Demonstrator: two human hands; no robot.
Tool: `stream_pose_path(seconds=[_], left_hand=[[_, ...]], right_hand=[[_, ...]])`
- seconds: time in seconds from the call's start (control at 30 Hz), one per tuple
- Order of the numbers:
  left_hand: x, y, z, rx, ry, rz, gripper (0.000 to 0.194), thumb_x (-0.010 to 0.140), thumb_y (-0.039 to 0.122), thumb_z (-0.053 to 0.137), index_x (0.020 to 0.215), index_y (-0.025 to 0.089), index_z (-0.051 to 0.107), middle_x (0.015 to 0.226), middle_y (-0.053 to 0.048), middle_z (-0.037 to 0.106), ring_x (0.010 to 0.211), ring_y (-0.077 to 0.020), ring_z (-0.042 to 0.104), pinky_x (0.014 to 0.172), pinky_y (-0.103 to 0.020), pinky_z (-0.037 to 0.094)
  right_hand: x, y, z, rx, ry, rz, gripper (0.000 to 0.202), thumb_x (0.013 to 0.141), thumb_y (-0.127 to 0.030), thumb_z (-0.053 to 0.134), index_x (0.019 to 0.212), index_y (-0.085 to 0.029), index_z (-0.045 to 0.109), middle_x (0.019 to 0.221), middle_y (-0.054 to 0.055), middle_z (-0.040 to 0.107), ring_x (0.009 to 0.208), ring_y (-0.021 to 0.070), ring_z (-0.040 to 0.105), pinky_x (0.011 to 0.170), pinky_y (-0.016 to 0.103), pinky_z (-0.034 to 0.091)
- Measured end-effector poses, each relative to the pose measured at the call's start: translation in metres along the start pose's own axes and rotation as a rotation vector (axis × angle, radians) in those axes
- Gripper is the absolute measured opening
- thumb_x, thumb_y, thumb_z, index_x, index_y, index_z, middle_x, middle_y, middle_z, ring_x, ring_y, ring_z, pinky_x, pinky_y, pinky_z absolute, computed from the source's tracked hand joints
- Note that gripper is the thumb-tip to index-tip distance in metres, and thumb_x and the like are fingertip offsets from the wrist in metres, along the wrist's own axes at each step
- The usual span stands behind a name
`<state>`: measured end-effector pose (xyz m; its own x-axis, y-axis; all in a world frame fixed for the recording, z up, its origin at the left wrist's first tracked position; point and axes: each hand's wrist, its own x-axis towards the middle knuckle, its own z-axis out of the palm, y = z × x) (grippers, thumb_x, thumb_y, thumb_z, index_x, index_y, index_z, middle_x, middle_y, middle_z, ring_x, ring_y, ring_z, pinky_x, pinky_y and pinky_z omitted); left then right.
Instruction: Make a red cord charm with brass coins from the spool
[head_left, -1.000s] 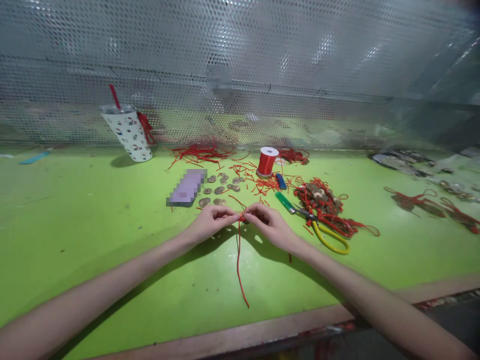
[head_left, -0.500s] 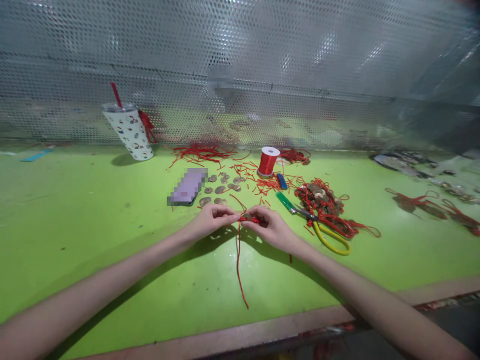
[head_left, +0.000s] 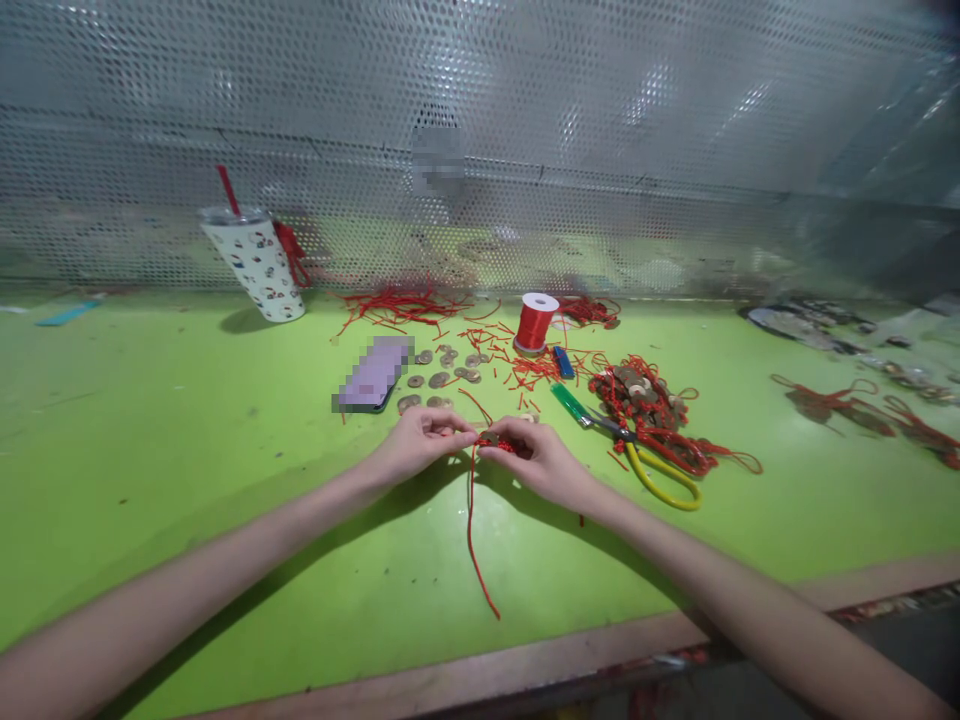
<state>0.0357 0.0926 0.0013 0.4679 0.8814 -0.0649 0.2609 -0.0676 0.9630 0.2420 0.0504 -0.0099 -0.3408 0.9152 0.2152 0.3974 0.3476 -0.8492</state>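
Between my two hands is a round coin (head_left: 489, 438) with knotted red cord about it. My left hand (head_left: 424, 440) is closed, thumb and forefinger pinching the red cord (head_left: 472, 520) at the coin's left side. One long end of that cord hangs down toward me over the green table. My right hand (head_left: 536, 455) is closed on the coin and its knotted part from the right; its fingers partly hide the knots. Loose brass coins (head_left: 439, 380) lie just beyond my left hand. Scissors (head_left: 660, 480) with yellow and red handles lie right of my right hand.
A red thread spool (head_left: 534, 325), cord scraps, a green lighter (head_left: 571, 405) and a blue lighter (head_left: 564, 362) lie beyond my hands. Corded coins (head_left: 637, 392) are heaped at right. At left are a phone (head_left: 377, 372) and a tumbler (head_left: 259, 265). Perforated metal (head_left: 480, 130) stands behind.
My fingers and the coin have shifted very slightly left. The hanging cord has swung a little, its upper part now bowing further left. Everything else on the table stays in place.
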Motion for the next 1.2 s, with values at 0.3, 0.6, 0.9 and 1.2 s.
stream_pose_path(seconds=[0.3, 0.6, 0.9, 1.2], left_hand=[[0.002, -0.002, -0.001, 0.037, -0.06, -0.021, 0.033, 0.072, 0.047, 0.079, 0.082, 0.016, 0.076, 0.05, 0.006, 0.038, 0.048, -0.0091, 0.031, 0.049, -0.028, 0.016], [-0.002, -0.006, 0.006, 0.034, -0.042, -0.02, 0.038, 0.073, 0.053, 0.076, 0.079, 0.016, 0.073, 0.049, 0.007, 0.031, 0.047, -0.0081, 0.024, 0.05, -0.029, 0.012], [-0.012, 0.002, 0.019, 0.002, -0.065, -0.039, 0.029, 0.072, 0.044, 0.075, 0.071, 0.016, 0.07, 0.051, 0.007, 0.033, 0.05, -0.0089, 0.026, 0.051, -0.028, 0.014], [-0.012, -0.004, 0.022, -0.049, -0.108, -0.028, 0.032, 0.072, 0.046, 0.077, 0.075, 0.014, 0.072, 0.056, 0.005, 0.042, 0.053, -0.0095, 0.036, 0.051, -0.027, 0.022]], right_hand=[[-0.002, 0.0, 0.0, -0.054, 0.036, -0.002, 0.022, 0.094, -0.037, 0.063, 0.097, -0.017, 0.07, 0.075, 0.002, 0.065, 0.061, 0.0133, 0.049, 0.057, 0.026, 0.036], [-0.005, -0.003, -0.002, -0.194, 0.049, -0.168, 0.02, 0.099, -0.026, 0.052, 0.105, -0.017, 0.068, 0.096, 0.01, 0.068, 0.091, 0.0222, 0.059, 0.083, 0.038, 0.045], [-0.005, -0.009, 0.012, -0.051, 0.191, -0.108, 0.014, 0.095, -0.029, 0.058, 0.089, -0.02, 0.067, 0.083, 0.004, 0.07, 0.075, 0.0183, 0.062, 0.071, 0.03, 0.046], [-0.004, -0.009, 0.012, 0.047, 0.241, -0.021, 0.017, 0.097, -0.032, 0.054, 0.088, -0.02, 0.063, 0.079, 0.002, 0.066, 0.072, 0.0163, 0.058, 0.067, 0.027, 0.044]])
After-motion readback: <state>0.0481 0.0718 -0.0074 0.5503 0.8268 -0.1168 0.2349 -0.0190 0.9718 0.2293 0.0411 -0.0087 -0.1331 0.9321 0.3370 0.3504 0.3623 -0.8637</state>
